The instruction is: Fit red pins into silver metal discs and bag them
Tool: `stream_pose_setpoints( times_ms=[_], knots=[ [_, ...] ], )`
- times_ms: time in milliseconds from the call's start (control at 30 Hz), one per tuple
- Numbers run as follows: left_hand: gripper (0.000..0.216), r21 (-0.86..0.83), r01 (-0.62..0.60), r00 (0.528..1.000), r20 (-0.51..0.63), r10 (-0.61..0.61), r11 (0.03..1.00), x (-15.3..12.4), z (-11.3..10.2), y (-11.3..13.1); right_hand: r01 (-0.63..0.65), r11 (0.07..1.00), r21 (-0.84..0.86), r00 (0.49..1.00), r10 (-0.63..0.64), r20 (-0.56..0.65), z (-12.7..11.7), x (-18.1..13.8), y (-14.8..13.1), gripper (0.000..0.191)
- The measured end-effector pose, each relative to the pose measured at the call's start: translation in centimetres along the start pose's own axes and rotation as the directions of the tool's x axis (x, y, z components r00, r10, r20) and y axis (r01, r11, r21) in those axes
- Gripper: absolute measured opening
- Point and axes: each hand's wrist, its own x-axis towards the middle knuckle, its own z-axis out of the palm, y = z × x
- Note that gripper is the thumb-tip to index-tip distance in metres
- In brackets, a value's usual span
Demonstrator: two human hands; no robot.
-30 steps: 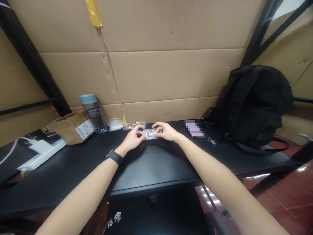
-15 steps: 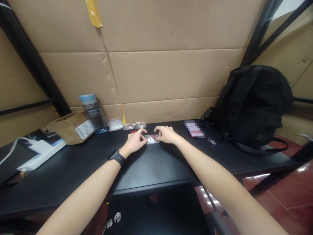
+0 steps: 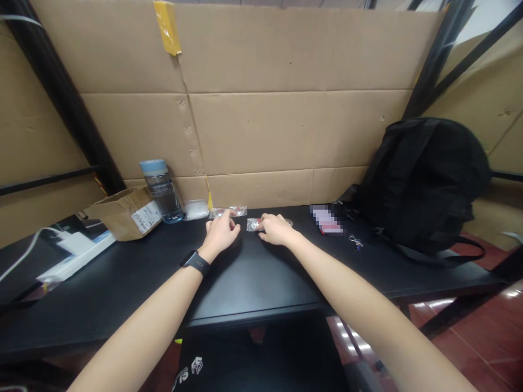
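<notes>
Both my hands rest on a black table (image 3: 253, 272) near its back edge. My right hand (image 3: 274, 230) lies knuckles up with its fingertips on a small clear packet (image 3: 253, 224) holding something round with a red bit. My left hand (image 3: 221, 234), with a black watch at the wrist, sits just left of the packet, fingers curled; I cannot make out anything in them. Behind them, two similar clear packets (image 3: 229, 212) lie against the cardboard wall.
A blue-capped water bottle (image 3: 161, 191), an open cardboard box (image 3: 125, 212) and a white power strip (image 3: 75, 258) stand at the left. A phone (image 3: 327, 220), small keys (image 3: 355, 240) and a black backpack (image 3: 425, 179) are at the right. Cardboard sheets (image 3: 286, 130) wall the back.
The packet has come down from between both hands onto the table, slightly farther back. My left hand let go of it and drew left; the view shifted down a little.
</notes>
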Motion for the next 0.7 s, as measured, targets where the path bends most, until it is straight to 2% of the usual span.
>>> stream_pose_setpoints(
  times_ms=[200, 400, 567, 700],
  knots=[
    [0.025, -0.001, 0.114, 0.991, -0.064, -0.114, 0.993, 0.8, -1.5, -2.0, -0.126, 0.99, -0.065, 0.991, 0.128, 0.032, 0.5, 3.6, 0.6, 0.032],
    [0.022, 0.01, 0.177, 0.98, -0.098, -0.176, 0.984, 1.5, -2.5, -4.4, -0.211, 0.977, -0.035, 0.976, 0.212, 0.048, 1.6, 6.4, 1.3, 0.039],
    [0.024, 0.014, 0.072, 0.996, -0.048, -0.071, 0.997, 1.5, -2.6, -5.8, -0.188, 0.982, 0.019, 0.979, 0.186, 0.087, 1.2, 6.2, 2.4, 0.048],
    [0.034, 0.029, -0.065, 0.998, 0.002, 0.065, 0.997, 1.1, -1.5, -5.6, -0.173, 0.985, 0.026, 0.981, 0.17, 0.092, -0.1, 4.9, 3.8, 0.046]
  ],
)
